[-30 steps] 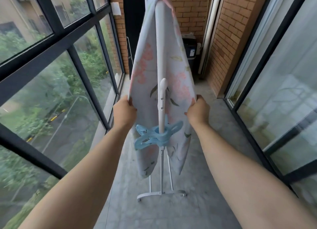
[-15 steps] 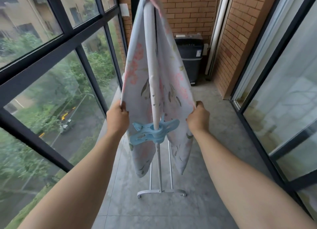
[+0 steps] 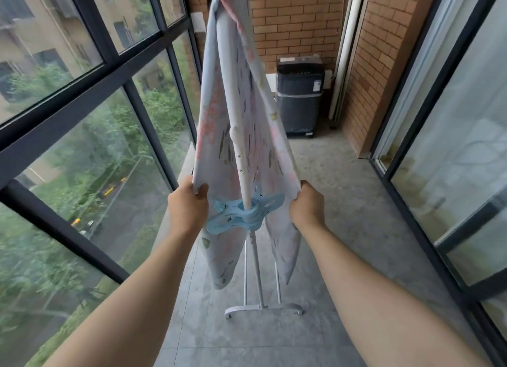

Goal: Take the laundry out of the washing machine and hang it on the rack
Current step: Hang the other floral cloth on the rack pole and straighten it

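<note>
we are spreading the floral sheet (image 3: 216,136) over the rack (image 3: 242,158), so we judge the step in hand to be evening it out. to do it well we should draw both lower edges down and outward from the rack together, with equal tension. that way the cloth hangs the same length on each side of the rack and does not bunch at the top. the pull should be gentle, since a lopsided tug could drag the sheet off or rock the light frame. the blue clip (image 3: 244,213) sits on the rack's near end, and we think it could pin the cloth once it lies flat.

our left hand (image 3: 188,208), just left of the rack, has thumb and fingers curled tight round the sheet's left edge. our right hand (image 3: 307,208), just right of the rack, grips the right edge the same way. the washing machine (image 3: 299,97) stands beyond the rack's far end, off to its right; we cannot tell whether laundry remains inside.
</note>
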